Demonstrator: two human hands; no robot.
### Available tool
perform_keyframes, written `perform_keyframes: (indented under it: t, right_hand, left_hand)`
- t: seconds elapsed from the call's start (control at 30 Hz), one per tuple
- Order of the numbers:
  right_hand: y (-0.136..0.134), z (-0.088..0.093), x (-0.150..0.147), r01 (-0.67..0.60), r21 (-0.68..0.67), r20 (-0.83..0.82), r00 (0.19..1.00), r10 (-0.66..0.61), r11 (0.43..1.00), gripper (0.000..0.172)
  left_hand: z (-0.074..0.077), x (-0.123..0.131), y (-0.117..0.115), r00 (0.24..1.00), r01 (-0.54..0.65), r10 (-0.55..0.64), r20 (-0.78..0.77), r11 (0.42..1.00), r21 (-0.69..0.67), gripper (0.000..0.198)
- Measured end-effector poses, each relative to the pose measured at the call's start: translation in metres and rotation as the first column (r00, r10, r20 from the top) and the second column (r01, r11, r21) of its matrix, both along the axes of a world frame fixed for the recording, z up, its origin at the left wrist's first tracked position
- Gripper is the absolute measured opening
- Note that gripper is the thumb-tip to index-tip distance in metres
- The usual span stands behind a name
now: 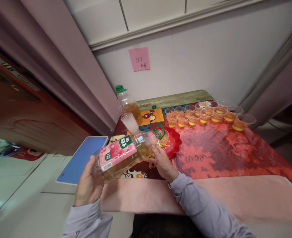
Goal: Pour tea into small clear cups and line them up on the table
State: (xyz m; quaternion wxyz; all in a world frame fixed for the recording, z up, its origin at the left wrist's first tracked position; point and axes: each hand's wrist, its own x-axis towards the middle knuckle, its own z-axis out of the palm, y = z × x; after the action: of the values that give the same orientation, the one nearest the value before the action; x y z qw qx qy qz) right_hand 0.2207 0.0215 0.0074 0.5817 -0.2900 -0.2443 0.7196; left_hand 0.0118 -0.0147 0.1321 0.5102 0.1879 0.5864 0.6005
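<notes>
Transparent plastic makes the body of the pink-labelled bottle (118, 155), which lies tilted in the air above the near edge of the table, its neck to the right and a little higher than its base. The left hand (87, 181) is curved around the base, and the right hand (162, 162) closes on the neck, with the thumb above and the fingers below. I think the two hands hold both ends so that the weight is shared and the angle stays under control. The pale yellow liquid lies along the lower side, because the bottle leans.

Just beside the mouth is a green loop (160, 131); I cannot tell how it is fixed. Behind it, a clear cup (166, 136) stands in the red tray (177, 142), whose raised edge could perhaps keep drops away from the tablecloth (210, 158).

Farther back, filled cups (206, 116) stand close together in rows, probably to leave the front part of the table free for the arms. On the left, a stack of cups (129, 122) leans near the large bottle (134, 110) with its green cap on, maybe so placed to be within easy reach of the left hand
</notes>
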Motion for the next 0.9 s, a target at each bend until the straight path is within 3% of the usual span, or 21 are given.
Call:
perform_keyframes:
  t: [0.3,0.9]
  right_hand:
    - [-0.0001,0.0031,0.0008,-0.004,-0.019,-0.008,1.000,0.004,1.000,0.060]
    - [0.0001,0.0015,-0.0002,0.007,-0.020,-0.006,1.000,-0.007,1.000,0.060]
  left_hand:
    - [0.0048,0.0033,0.0005,1.000,-0.015,0.015,0.012,1.000,0.005,0.039]
    - [-0.0022,-0.0046,0.0032,1.000,-0.014,0.014,-0.014,0.999,-0.030,0.045]
